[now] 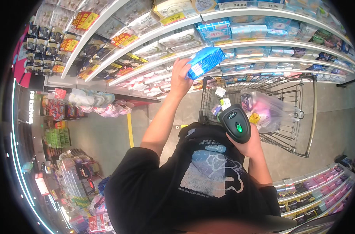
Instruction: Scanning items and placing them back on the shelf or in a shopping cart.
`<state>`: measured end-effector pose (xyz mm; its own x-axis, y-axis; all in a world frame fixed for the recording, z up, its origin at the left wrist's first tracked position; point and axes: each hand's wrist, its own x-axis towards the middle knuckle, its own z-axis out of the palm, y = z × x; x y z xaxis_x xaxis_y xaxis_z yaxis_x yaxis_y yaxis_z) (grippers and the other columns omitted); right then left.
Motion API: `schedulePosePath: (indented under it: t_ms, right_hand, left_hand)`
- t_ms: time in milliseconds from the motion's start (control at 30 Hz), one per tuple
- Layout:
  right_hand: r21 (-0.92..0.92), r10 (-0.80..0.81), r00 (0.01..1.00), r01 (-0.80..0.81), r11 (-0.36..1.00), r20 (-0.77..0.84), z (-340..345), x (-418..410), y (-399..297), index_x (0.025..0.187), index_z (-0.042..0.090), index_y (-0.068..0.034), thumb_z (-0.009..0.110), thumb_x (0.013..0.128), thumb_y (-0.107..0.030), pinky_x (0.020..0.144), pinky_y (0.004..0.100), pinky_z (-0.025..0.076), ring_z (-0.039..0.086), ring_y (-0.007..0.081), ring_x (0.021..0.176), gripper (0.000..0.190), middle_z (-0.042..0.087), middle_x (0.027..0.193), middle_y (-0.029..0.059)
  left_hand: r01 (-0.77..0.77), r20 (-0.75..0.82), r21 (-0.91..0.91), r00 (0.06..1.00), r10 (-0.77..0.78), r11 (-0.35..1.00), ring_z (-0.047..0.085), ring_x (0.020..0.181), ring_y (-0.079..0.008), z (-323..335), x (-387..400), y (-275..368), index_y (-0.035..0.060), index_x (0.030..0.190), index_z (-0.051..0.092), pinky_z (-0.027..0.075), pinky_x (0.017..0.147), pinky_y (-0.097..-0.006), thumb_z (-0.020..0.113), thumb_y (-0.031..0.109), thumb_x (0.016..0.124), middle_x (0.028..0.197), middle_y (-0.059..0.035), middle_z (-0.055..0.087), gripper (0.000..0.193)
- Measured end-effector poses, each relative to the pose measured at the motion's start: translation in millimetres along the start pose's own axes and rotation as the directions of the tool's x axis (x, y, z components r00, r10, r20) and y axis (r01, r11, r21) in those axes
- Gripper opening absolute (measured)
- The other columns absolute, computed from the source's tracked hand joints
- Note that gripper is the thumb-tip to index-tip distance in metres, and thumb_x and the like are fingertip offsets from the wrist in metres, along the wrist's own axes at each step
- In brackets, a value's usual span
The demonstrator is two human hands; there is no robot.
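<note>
My left hand [181, 76] is raised toward the shelves and grips one end of a blue plastic-wrapped package [206, 62], with a white label on its near end. In my right hand [248, 143] is a dark handheld barcode scanner [235, 123], held near my chest with a green light glowing on its top. The scanner partly hides the near edge of a wire shopping cart [312, 117]. Inside the cart are a translucent plastic bag [278, 112] of packaged goods and several small boxes [225, 103].
Stocked shelves [247, 44] with price tags curve across the front. Hanging slippers [91, 99] jut from the shelf end at left. Lower shelves of small packs [314, 193] stand at the near right. Stacked goods [75, 169] are at the near left. A yellow line [130, 131] crosses the floor.
</note>
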<state>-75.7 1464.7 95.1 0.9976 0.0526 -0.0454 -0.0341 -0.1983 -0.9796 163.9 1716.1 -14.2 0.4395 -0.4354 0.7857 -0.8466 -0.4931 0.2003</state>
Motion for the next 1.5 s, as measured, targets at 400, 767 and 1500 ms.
schedulePosePath:
  t_ms: [400, 767, 1500]
  right_hand:
    - [0.035, -0.044, 0.998, 0.046, 0.998, -0.037, -24.3, -11.1, -3.8, 0.1, 0.068, 0.001, 0.081, 0.077, -0.004, 0.074, 0.0332, 0.053, 0.069, 0.0227, 0.079, 0.027, 0.072, 0.088, 0.0119]
    - [-0.111, -0.028, 0.994, 0.039, 0.993, 0.102, -82.3, -16.4, 0.2, 0.109, 0.067, -0.007, 0.081, 0.068, -0.008, 0.077, 0.039, 0.055, 0.07, 0.0378, 0.089, 0.043, 0.072, 0.094, 0.017]
    - [-0.177, -0.121, 0.993, 0.118, 0.977, -0.007, -122.8, -42.5, 12.5, 0.104, 0.069, -0.005, 0.081, 0.065, -0.01, 0.074, 0.0406, 0.055, 0.068, 0.0401, 0.085, 0.041, 0.07, 0.09, 0.0179]
  left_hand:
    - [-0.093, 0.037, -0.11, 0.995, 0.098, 0.99, 0.065, 0.099, -0.0409, 20.9, 22.0, 19.7, 0.0179, 0.132, 0.039, 0.054, 0.084, -0.0488, 0.081, -0.007, 0.065, 0.115, -0.0185, 0.063, 0.083]
    - [0.051, 0.619, -0.222, 0.779, 0.1, 0.974, 0.059, 0.122, -0.0379, 4.5, 80.0, 37.3, 0.0058, 0.124, 0.06, 0.043, 0.109, -0.0506, 0.069, 0.002, 0.075, 0.125, -0.0165, 0.064, 0.05]
    - [-0.183, 0.561, -0.358, 0.741, 0.368, 0.916, 0.06, 0.118, -0.0362, 42.5, 132.9, 79.2, 0.0089, 0.114, 0.057, 0.048, 0.103, -0.0481, 0.07, 0.009, 0.081, 0.123, -0.012, 0.064, 0.035]
